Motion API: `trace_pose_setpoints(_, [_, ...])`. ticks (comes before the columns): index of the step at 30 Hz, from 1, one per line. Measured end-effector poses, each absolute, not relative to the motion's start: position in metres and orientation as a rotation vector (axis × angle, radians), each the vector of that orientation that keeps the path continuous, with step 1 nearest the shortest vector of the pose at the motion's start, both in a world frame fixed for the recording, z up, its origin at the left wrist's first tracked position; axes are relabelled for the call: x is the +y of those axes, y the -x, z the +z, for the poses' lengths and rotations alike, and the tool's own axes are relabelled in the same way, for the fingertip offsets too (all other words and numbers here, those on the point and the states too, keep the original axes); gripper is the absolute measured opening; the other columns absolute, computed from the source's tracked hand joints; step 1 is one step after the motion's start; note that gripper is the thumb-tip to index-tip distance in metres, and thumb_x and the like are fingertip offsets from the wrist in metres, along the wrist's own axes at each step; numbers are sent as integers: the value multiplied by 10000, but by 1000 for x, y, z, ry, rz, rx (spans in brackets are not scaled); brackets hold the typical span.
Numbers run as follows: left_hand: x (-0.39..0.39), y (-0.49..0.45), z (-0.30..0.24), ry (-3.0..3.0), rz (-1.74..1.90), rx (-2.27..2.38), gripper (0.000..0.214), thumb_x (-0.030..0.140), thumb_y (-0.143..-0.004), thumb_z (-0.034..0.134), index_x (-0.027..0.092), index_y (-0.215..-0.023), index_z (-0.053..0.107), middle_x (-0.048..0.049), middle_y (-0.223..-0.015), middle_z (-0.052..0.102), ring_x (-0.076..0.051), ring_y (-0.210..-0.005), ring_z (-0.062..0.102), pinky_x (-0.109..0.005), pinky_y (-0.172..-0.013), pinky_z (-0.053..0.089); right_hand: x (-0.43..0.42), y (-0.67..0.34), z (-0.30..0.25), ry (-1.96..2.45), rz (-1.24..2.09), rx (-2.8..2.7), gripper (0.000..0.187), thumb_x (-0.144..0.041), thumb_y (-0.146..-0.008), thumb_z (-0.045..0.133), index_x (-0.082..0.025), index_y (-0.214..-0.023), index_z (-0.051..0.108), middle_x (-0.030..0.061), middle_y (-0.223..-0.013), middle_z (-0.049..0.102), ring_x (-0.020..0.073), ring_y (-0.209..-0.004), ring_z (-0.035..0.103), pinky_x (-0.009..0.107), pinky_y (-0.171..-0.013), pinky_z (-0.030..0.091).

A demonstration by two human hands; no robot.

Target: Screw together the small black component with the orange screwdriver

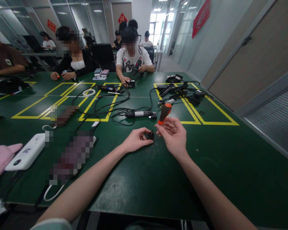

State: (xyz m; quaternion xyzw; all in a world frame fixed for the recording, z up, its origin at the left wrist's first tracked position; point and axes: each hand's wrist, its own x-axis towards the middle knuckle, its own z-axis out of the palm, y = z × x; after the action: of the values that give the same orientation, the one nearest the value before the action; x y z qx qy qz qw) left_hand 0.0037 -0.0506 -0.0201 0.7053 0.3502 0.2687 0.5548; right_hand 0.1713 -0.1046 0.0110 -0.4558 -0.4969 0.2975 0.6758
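Observation:
In the middle of the head view, my left hand (137,139) pinches a small black part (150,135) between thumb and fingers, low over the green table. What kind of part it is, I cannot make out. A screwdriver (165,113) with an orange and dark grey handle is in my right hand (174,135), just right of the black part. Its handle points up and its shaft is hard to see. Beyond both hands, a grey and black pen-shaped electric tool (139,114) lies on its cable, with a small black piece (153,117) beside it.
The green table (124,185) has yellow tape outlines. Black cabled parts (180,91) are heaped at the back right. To the left lie a white power bank (27,152), a blurred-out device (73,155) and a pink cloth (2,156). A co-worker (134,59) sits opposite, holding a black tool.

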Motion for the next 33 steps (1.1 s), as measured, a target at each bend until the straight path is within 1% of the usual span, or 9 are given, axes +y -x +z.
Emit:
trace_pose_setpoints(6, [-50, -4, -21, -1646, 644, 815, 407, 317, -746, 838, 133, -1080, 697, 53, -656, 624, -91, -571, 531, -211, -587, 408, -107, -174, 12, 1065, 682, -1201, 261, -356, -871, 741, -209, -1081, 697, 9, -817, 725, 100, -536, 560, 259, -508, 473])
trace_pose_setpoints(12, [-50, -3, -21, -1655, 640, 807, 406, 318, -752, 829, 132, -1086, 693, 58, -636, 617, -94, -562, 530, -212, -581, 405, -107, -175, 13, 1080, 582, -1290, 202, -297, -876, 702, -231, -1059, 756, 21, -916, 698, 134, -689, 598, 279, -607, 495])
trace_pose_setpoints(16, [-51, -4, -20, -1656, 637, 815, 385, 307, -759, 824, 133, -1075, 690, 57, -640, 618, -94, -563, 530, -215, -590, 409, -106, -174, 12, 1105, 586, -1272, 250, -297, -820, 765, -223, -1058, 767, 15, -897, 687, 115, -633, 547, 278, -582, 483])
trace_pose_setpoints(20, [-51, -3, -20, -1668, 644, 817, 374, 298, -762, 822, 136, -1071, 687, 55, -653, 620, -92, -570, 528, -218, -602, 412, -105, -173, 10, 1074, 653, -1126, 425, -306, -726, 855, -215, -1119, 721, 1, -845, 718, 97, -544, 539, 267, -520, 484])
trace_pose_setpoints(22, [-51, -3, -21, -1674, 647, 814, 383, 308, -758, 827, 137, -1071, 687, 53, -667, 621, -91, -575, 526, -218, -599, 408, -105, -172, 11, 1055, 711, -1131, 432, -326, -754, 840, -213, -1148, 704, 2, -814, 736, 99, -514, 546, 266, -498, 481])
trace_pose_setpoints(25, [-50, -3, -23, -1681, 648, 805, 388, 323, -759, 828, 140, -1072, 691, 46, -695, 625, -91, -588, 530, -218, -598, 408, -106, -171, 14, 1023, 789, -1165, 366, -362, -826, 767, -208, -1148, 685, -1, -774, 735, 102, -497, 554, 270, -499, 486])
trace_pose_setpoints(29, [-49, -3, -26, -1681, 670, 785, 394, 317, -752, 826, 140, -1081, 699, 16, -789, 669, -95, -629, 555, -220, -611, 429, -105, -173, 17, 1037, 731, -1132, 281, -373, -844, 720, -201, -1065, 700, -28, -698, 657, 92, -497, 512, 249, -484, 425])
trace_pose_setpoints(31, [-49, -3, -26, -1681, 671, 783, 409, 323, -750, 831, 141, -1094, 704, 11, -806, 678, -95, -634, 553, -220, -613, 432, -104, -177, 17, 1097, 646, -1090, 249, -384, -852, 702, -194, -1013, 708, -54, -608, 572, 92, -477, 461, 243, -466, 362])
trace_pose_setpoints(33, [-49, -3, -25, -1677, 664, 792, 426, 336, -745, 842, 142, -1101, 711, 26, -754, 655, -95, -622, 536, -219, -609, 422, -103, -184, 17, 1199, 551, -1074, 241, -414, -874, 675, -190, -952, 714, -82, -521, 460, 94, -447, 388, 249, -456, 301])
